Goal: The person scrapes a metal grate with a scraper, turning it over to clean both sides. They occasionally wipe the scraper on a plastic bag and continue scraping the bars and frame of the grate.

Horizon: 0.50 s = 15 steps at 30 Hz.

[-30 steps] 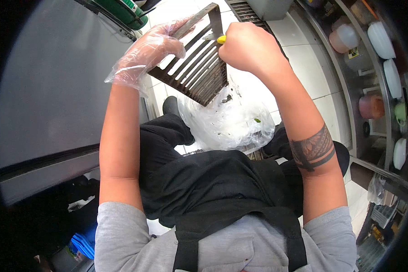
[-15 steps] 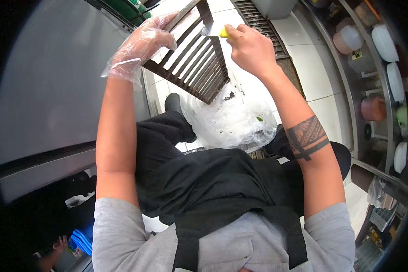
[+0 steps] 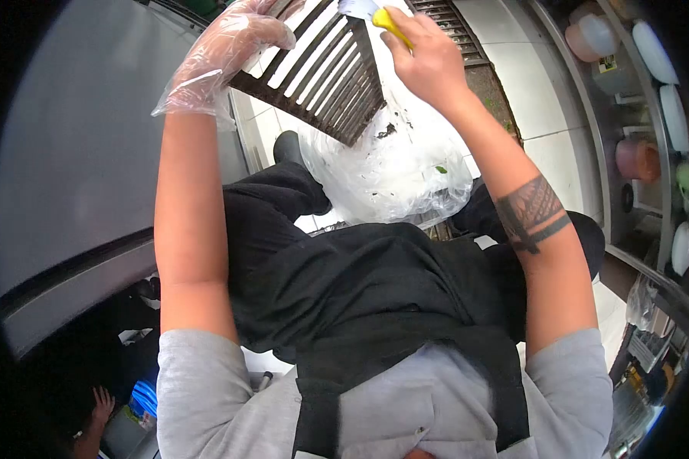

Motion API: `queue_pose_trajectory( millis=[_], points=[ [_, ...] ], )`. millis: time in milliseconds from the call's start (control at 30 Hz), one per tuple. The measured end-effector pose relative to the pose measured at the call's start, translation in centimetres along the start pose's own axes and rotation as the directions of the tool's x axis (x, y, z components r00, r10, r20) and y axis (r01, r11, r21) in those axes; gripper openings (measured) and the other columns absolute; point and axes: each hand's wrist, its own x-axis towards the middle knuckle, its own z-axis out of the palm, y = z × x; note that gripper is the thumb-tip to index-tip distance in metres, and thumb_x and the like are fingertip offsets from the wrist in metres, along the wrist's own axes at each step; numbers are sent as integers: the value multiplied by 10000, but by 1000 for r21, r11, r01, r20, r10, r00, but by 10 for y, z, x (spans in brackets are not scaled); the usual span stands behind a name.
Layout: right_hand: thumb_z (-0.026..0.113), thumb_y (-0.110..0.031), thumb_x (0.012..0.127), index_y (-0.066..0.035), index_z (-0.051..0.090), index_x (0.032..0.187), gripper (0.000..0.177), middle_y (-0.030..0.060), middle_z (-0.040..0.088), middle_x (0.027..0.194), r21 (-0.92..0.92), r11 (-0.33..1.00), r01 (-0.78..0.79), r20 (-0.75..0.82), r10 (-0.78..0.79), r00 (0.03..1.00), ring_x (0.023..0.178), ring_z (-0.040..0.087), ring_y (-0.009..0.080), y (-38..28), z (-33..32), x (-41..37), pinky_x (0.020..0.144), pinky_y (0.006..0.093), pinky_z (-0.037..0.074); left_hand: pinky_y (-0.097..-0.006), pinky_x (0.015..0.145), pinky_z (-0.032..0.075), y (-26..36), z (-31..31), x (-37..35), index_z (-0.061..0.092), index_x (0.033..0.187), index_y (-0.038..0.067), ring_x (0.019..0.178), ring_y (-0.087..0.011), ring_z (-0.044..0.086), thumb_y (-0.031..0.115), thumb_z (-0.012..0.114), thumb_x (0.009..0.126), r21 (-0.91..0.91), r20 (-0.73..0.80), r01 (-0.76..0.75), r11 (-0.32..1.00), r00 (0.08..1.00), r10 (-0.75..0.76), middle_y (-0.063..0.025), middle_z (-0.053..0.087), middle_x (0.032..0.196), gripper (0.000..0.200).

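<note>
Left hand (image 3: pixel 226 42), in a clear plastic glove, grips the left edge of a dark slatted metal grate (image 3: pixel 321 76) tilted above a clear plastic bag (image 3: pixel 398 176); the bare right hand (image 3: pixel 429 61) clasps a yellow-handled scraper (image 3: pixel 386 21) at the grate's top edge.

Readable text: none anywhere in view.
Sticker (image 3: pixel 609 64): yellow and dark, on a tub (image 3: pixel 622 79) well to the right of the grate (image 3: pixel 321 69); print too small to read.
Tattoo (image 3: pixel 534 213): below the grate, pattern only, no letters.
</note>
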Motion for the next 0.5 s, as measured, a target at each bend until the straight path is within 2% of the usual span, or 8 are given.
queue_pose_trajectory(
  millis=[67,133,200,300,333,367,433,500],
  points=[
    [589,-261,1032,-64,683,1208,279,241,686,908,265,963,-58,10,57,998,876,680,452,1,14,-30,797,552,538,-247,985,509,-2,2,1,574,1482,-51,1073,-153,654,-107,645,755,-99,36,-19,995,999,23,-66,708,1270,733],
    [548,-249,1040,-1,686,1115,294,272,712,875,351,891,-287,203,227,952,832,717,441,-7,22,-66,787,528,567,-249,1036,507,0,1,3,542,1518,-33,1220,-151,635,-166,625,755,-71,55,54,996,997,-50,-82,661,1408,778],
    [557,-242,1035,22,714,1129,322,205,721,742,429,482,-764,584,497,641,571,733,313,-21,37,-104,584,436,602,-256,1028,540,-19,-4,11,486,1566,-13,1372,-179,563,-207,575,754,-344,98,-39,938,992,78,-106,558,1551,840],
    [614,-234,992,62,738,1057,328,223,720,731,306,334,-892,745,499,443,533,718,303,-44,75,-146,573,443,606,-259,978,575,-17,-4,8,466,1572,-27,1417,-203,540,-216,551,757,-336,71,-19,942,996,45,-116,537,1569,840],
    [624,-219,969,78,735,1096,342,272,743,836,248,362,-898,758,505,413,684,764,358,-56,77,-151,709,464,627,-260,944,590,-15,-3,5,463,1568,-39,1421,-216,540,-213,547,760,-297,24,1,955,1000,6,-120,544,1559,830],
    [624,-219,969,78,735,1096,342,272,743,836,248,352,-903,757,511,407,684,764,358,-66,88,-160,709,464,627,-276,911,611,-18,-4,5,453,1562,-60,1412,-220,546,-199,556,768,-345,-9,-4,939,1000,1,-130,545,1549,812],
    [638,-225,966,80,734,1082,340,226,780,974,248,634,-733,489,571,660,828,764,385,-82,118,-182,784,473,609,-299,899,623,-19,-4,5,453,1556,-67,1383,-231,568,-171,554,792,-356,-1,-17,934,1000,18,-133,528,1564,777],
    [645,-234,950,71,739,1084,346,260,756,1071,325,602,-730,401,611,683,930,746,418,-97,132,-188,853,484,590,-303,875,631,-20,-1,3,453,1556,-66,1262,-213,630,-139,565,819,-383,-32,-20,923,999,9,-142,577,1501,749]
  ],
)
